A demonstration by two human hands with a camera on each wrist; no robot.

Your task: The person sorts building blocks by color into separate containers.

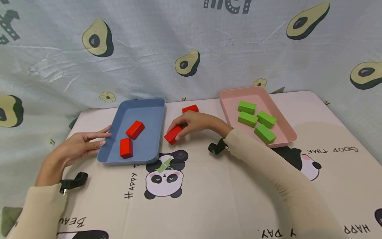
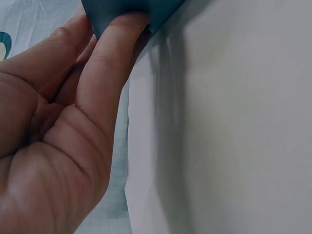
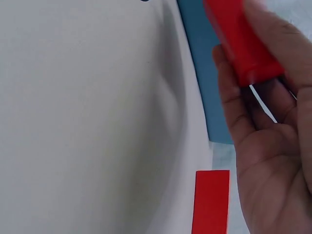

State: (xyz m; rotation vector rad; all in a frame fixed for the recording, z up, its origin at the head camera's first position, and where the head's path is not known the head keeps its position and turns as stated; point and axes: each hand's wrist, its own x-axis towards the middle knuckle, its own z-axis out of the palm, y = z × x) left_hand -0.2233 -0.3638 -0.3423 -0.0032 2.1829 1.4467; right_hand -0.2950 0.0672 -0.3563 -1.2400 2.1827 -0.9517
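Observation:
My right hand pinches a red block between thumb and fingers, just off the right side of a blue tray. The same block appears in the right wrist view, with the tray's wall behind it. Another red block lies on the table beyond that hand, partly covered by it. Inside the blue tray are two red blocks, one farther back and one nearer. At the tray's left edge, my left hand holds the rim with its fingertips.
A pink tray with several green blocks stands to the right, next to the right forearm. A panda-print cloth covers the table. Behind it hangs an avocado-print curtain.

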